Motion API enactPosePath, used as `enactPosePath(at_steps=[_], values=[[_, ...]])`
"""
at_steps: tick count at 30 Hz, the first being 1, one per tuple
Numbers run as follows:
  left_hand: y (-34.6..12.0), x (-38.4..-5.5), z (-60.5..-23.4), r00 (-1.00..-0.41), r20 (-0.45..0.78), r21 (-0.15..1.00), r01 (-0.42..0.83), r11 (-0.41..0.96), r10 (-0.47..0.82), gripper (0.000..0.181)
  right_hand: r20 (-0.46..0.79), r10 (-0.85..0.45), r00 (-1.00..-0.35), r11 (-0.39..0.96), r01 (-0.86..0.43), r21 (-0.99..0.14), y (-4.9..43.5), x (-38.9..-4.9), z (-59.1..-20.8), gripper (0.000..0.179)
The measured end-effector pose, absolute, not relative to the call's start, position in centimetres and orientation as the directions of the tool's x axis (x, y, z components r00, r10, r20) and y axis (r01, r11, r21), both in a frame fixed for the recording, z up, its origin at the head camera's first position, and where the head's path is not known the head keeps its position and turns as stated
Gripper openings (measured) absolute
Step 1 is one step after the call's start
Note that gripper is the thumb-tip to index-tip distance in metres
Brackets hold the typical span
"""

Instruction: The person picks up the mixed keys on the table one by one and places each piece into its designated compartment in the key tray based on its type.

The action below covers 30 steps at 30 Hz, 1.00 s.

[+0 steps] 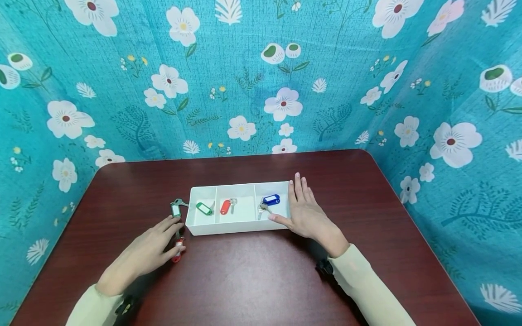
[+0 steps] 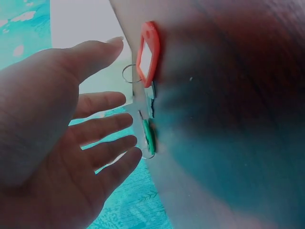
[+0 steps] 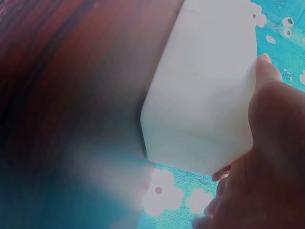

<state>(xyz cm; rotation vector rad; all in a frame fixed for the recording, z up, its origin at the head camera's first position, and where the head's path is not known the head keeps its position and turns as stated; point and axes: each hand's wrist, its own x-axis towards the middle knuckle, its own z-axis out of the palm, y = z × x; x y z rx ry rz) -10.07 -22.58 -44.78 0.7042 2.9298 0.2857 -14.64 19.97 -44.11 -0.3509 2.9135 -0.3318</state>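
On the bench (image 1: 253, 280), which has dark reddish-brown colour, stands a long white tray (image 1: 240, 230) with three compartments; in its left compartment lies a green tag (image 1: 204, 208), in the middle one a red tag (image 1: 225, 207) with a small key (image 1: 233, 206) just beside it, and in the right one a blue tag (image 1: 271, 199) with metal keys (image 1: 264, 207) near it, whose exact number I cannot tell.

The left hand (image 1: 148, 249) is to the left of the tray, low above the bench; its grip is apart, with the thumb and fingers separated and nothing clamped between them; under and near its fingertips are two loose key sets, outside the tray; the loose green tag (image 1: 176, 210) lies farther from the person, with its key (image 1: 181, 202) pointing toward the tray's left end, and the loose red tag (image 1: 177, 259) lies nearer, partly covered by the thumb in the head view; whether the fingers touch these sets, I cannot tell.

The right hand (image 1: 307, 215) rests at the right end of the tray; its grip is apart too, the long fingers being almost straight along this end, while the thumb reaches over the near right corner.

Both arms wear pale sleeves (image 1: 371, 285); behind the bench hangs a turquoise cloth (image 1: 228, 90) with white flowers and leaves.
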Motion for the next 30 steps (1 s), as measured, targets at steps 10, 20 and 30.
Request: enactPosePath(at_steps=[10, 20, 30], values=[[-22.8, -10.2, -45.0, -0.869, -0.092, 0.215, 0.459, 0.862, 0.485, 0.061, -0.186, -0.221, -0.958, 0.953, -0.172, -0.248, 20.0, -14.9, -43.9, 0.124], [-22.5, -10.7, -45.5, -0.847, -0.052, 0.225, 0.507, 0.832, 0.529, 0.051, -0.179, -0.219, -0.959, 0.954, -0.171, -0.247, 20.3, -15.1, -43.7, 0.124], [-22.7, -10.3, -45.9, -0.869, -0.075, 0.239, 0.460, 0.855, 0.489, 0.048, -0.178, -0.246, -0.953, 0.938, -0.187, -0.292, 19.9, -14.9, -44.2, 0.121]])
